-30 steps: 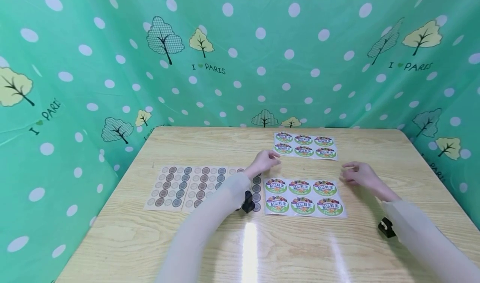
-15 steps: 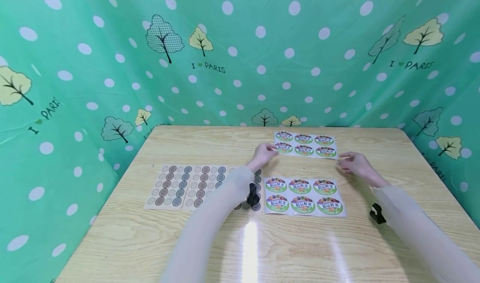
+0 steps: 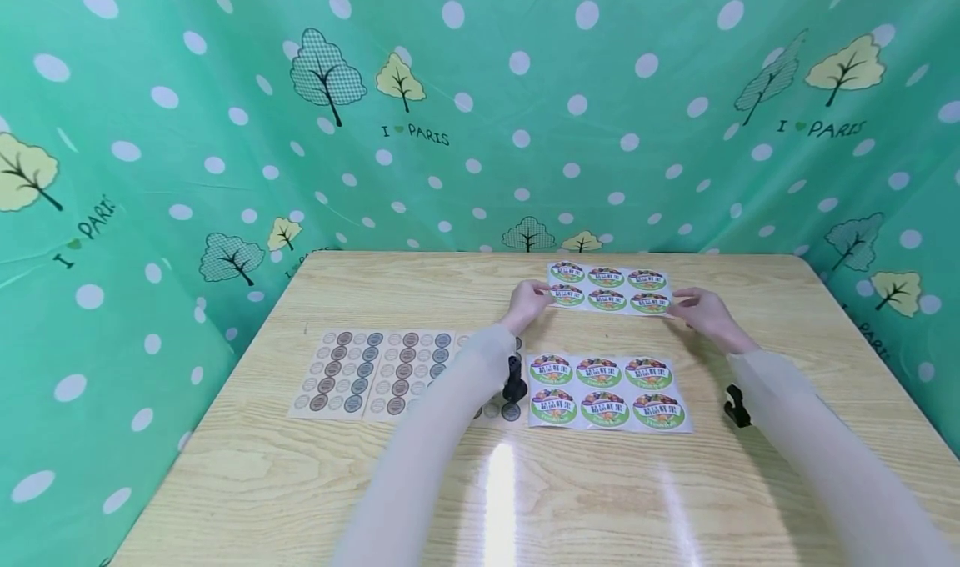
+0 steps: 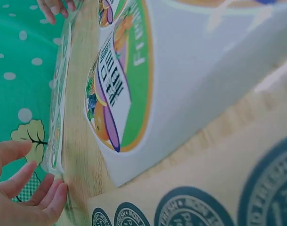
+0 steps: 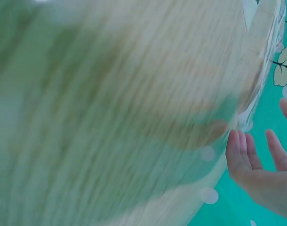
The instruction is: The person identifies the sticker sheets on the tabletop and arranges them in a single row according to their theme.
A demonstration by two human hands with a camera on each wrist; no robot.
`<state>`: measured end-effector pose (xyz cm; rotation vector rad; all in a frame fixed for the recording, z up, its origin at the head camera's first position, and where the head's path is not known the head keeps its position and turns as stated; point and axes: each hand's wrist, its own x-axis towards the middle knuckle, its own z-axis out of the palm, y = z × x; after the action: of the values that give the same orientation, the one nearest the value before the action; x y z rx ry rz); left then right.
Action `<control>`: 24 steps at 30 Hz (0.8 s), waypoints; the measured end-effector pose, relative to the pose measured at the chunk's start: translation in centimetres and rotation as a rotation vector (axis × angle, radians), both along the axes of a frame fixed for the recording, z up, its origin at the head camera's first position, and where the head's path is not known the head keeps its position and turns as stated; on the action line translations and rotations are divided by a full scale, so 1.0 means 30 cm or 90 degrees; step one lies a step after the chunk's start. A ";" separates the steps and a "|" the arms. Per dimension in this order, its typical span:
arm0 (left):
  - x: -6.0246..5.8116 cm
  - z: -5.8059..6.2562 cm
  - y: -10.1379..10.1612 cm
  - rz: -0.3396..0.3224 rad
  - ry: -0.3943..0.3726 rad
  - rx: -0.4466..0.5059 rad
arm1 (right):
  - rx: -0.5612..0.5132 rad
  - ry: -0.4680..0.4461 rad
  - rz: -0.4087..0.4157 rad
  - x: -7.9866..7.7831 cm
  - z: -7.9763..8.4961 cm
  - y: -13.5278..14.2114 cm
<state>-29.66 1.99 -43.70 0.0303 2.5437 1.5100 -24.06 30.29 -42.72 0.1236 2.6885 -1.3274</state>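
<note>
At the back of the table lies a white sheet of round fruit stickers (image 3: 607, 288). My left hand (image 3: 528, 302) is at its left end, fingertips right by the near corner. The right hand (image 3: 707, 315) is at the opposite end, its fingertips overlapping the sheet's right edge. In the left wrist view the left fingers (image 4: 33, 186) are spread and loosely bent beside the sheet's edge (image 4: 57, 141). The right wrist view has the right fingers (image 5: 240, 148) at the sheet's end, with a gap between the upper digits. Neither hand pinches the sheet.
A second sheet of fruit stickers (image 3: 608, 393) lies nearer, on the wooden table (image 3: 600, 500). To its left are several beige sheets of small round labels (image 3: 337, 375), partly covered by the left sleeve (image 3: 450, 417). A green dotted curtain (image 3: 480, 117) stands behind the table.
Both hands have moved away from me to the far sticker sheet. The right hand has also come left, to the sheet's right edge. The sheets lie where they were.
</note>
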 end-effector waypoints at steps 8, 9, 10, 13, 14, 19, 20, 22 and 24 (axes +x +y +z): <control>-0.153 -0.168 0.024 0.015 0.042 -0.037 | -0.022 -0.008 -0.015 -0.032 -0.005 0.001; -0.175 -0.187 0.021 0.012 0.040 -0.030 | -0.022 -0.004 -0.014 -0.036 -0.006 0.002; -0.193 -0.203 0.018 0.011 0.038 -0.023 | -0.022 -0.001 -0.012 -0.039 -0.008 0.002; -0.124 -0.106 0.015 0.020 -0.007 -0.014 | -0.014 0.002 -0.012 -0.050 -0.015 0.004; -0.089 -0.060 0.014 0.021 -0.031 -0.015 | -0.010 0.001 -0.013 -0.053 -0.018 0.004; -0.042 -0.006 0.017 0.023 -0.042 -0.022 | 0.001 -0.011 -0.022 -0.061 -0.021 0.003; -0.068 -0.038 0.016 0.017 -0.033 -0.023 | 0.000 -0.012 -0.020 -0.062 -0.021 0.002; -0.140 -0.127 0.021 0.012 -0.008 -0.027 | -0.004 -0.013 -0.018 -0.063 -0.024 0.005; -0.233 -0.240 0.033 0.009 -0.002 -0.030 | -0.008 -0.011 -0.012 -0.065 -0.027 0.008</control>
<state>-36.66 2.97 -50.91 0.0030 2.5814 1.4526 -26.01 30.53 -43.53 0.1596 2.6705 -1.3421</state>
